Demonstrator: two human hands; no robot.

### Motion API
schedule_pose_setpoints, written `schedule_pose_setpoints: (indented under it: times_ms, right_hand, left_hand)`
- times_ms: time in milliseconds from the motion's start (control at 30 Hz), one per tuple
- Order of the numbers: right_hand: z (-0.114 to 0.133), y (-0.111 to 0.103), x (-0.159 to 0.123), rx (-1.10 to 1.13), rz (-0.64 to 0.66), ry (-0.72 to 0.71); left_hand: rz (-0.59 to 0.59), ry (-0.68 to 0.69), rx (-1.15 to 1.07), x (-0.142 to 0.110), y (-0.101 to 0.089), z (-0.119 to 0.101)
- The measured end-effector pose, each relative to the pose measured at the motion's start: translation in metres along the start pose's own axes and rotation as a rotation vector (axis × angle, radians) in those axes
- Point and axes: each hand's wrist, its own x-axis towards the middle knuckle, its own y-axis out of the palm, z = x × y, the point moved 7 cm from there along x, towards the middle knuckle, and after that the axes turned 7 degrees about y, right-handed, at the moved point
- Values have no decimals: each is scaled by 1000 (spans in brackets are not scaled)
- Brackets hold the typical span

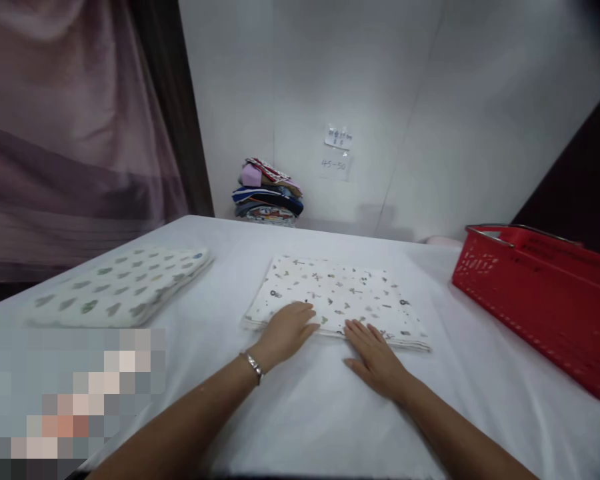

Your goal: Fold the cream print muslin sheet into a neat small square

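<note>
Bracelet [253, 365] on the left wrist. Left hand [286, 331] palm down, fingers loosely extended, lying on the near edge of the folded white cloth [340, 287], left of its middle. Right hand [373, 353] also palm down and flat — fingertips on the same near edge, right of the middle, palm on the white sheet [300, 420] covering the table. Both hands open, fingers straight, resting not gripping. The cloth lies straight ahead of the hands, most of it beyond the fingertips, small scattered print facing up, layers visible along the near edge. Left of the left hand, well apart — second folded cloth [115, 287], larger grey-green motifs. Right of the right hand, well apart: red basket [535, 307]. Far beyond the hands, stack of folded fabrics [267, 193], then paper notes [338, 138] on the pale wall [365, 67].
</note>
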Motion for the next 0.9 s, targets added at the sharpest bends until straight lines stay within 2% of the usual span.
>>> schedule_pose_setpoints:
  times_ms: [133, 267, 400, 500, 600, 733, 800, 900]
  right_hand:
    - [1, -1, 0, -8, -21, -4]
    - [4, -4, 0, 36, 18, 13]
    - [-3, -13, 5, 163, 108, 39]
    - [-34, -27, 23, 187, 67, 148]
    - [-88, -37, 47, 104, 2, 338]
    - [-158, -34, 67, -22, 4, 530]
    - [-178, -29, 69, -62, 22, 563]
    - [-187, -24, 68, -112, 58, 572]
  left_hand:
    - [88, 131, -61, 22, 38, -33]
    - [184, 137, -46, 19, 66, -34]
    - [215, 136, -36, 13, 72, -29]
    - [229, 129, -44, 14, 72, -29]
    - [222, 125, -55, 15, 72, -28]
    - [239, 111, -75, 15, 74, -26]
    - [242, 107, -90, 14, 75, -26]
    - [225, 111, -112, 13, 75, -25]
